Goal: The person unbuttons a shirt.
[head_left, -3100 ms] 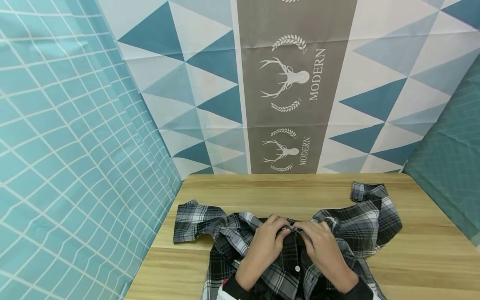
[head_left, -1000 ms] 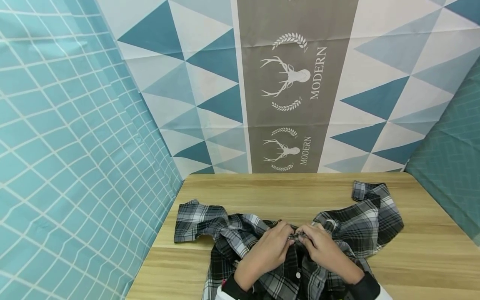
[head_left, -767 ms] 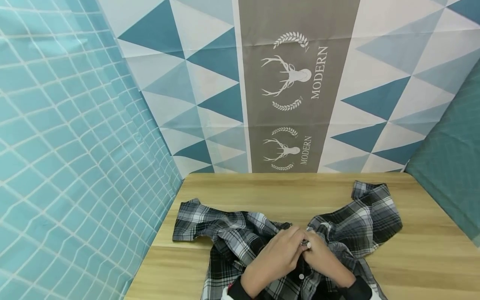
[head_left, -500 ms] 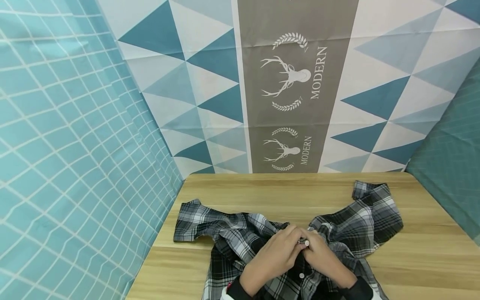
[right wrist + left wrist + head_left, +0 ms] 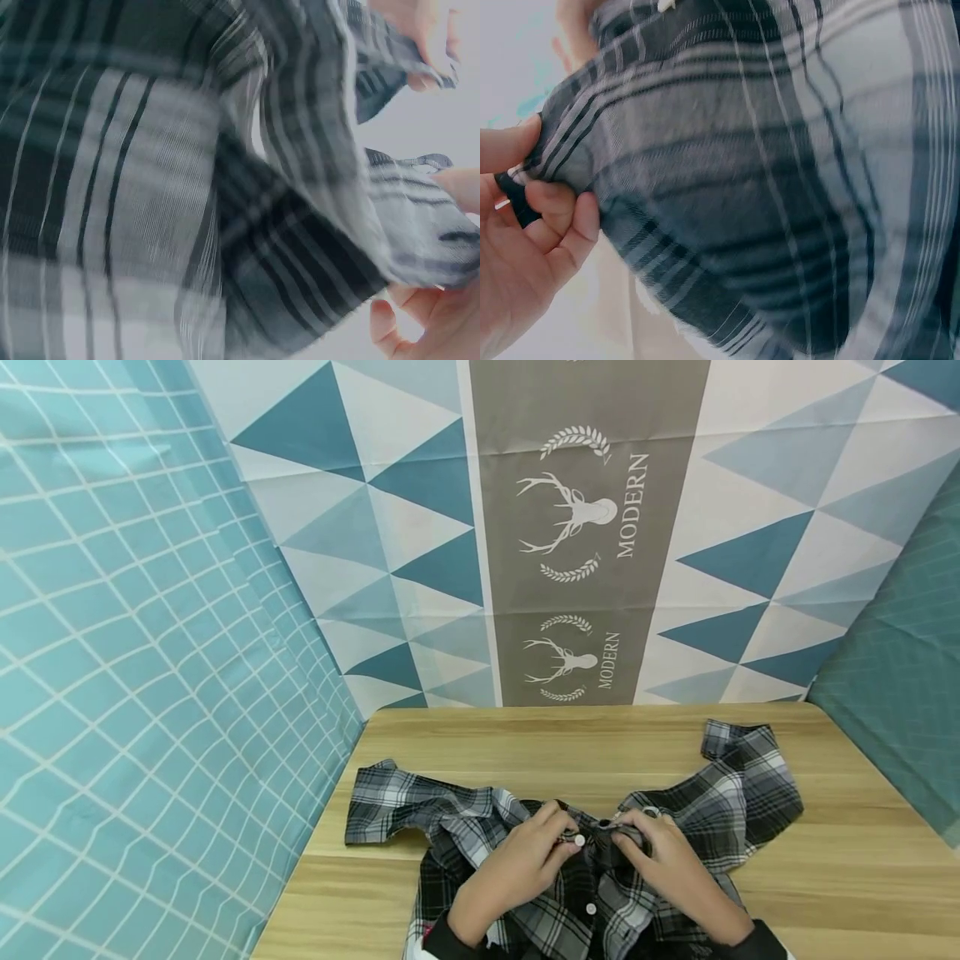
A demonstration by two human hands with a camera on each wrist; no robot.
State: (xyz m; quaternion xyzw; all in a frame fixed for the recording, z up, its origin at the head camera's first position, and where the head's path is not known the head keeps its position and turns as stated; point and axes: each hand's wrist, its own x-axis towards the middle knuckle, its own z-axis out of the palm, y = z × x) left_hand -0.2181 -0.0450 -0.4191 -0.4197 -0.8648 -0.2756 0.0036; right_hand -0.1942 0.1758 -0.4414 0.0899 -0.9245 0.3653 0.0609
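Observation:
A black, grey and white plaid shirt [image 5: 408, 802] lies on the wooden table with its sleeves spread to both sides. My left hand [image 5: 517, 864] pinches one front edge near the collar, beside a white button [image 5: 579, 841]. Between thumb and fingers my right hand [image 5: 671, 868] holds the opposite front edge. A gap parts the two edges. Lower on the placket sits another white button [image 5: 591, 908]. The left wrist view shows the left thumb and fingers [image 5: 551, 202] gripping the cloth; in the right wrist view a dark slit like a buttonhole [image 5: 459, 236] shows in the held edge.
The wooden table [image 5: 480, 739] extends behind and beside the shirt. A patterned cloth backdrop [image 5: 420, 527] hangs behind it. Blue checked cloth [image 5: 150, 652] drapes along the left, and green cloth [image 5: 900, 660] along the right.
Half a second ago my hands were pressed together at the collar with a button between them. They have moved apart, left and right, each keeping hold of its shirt edge.

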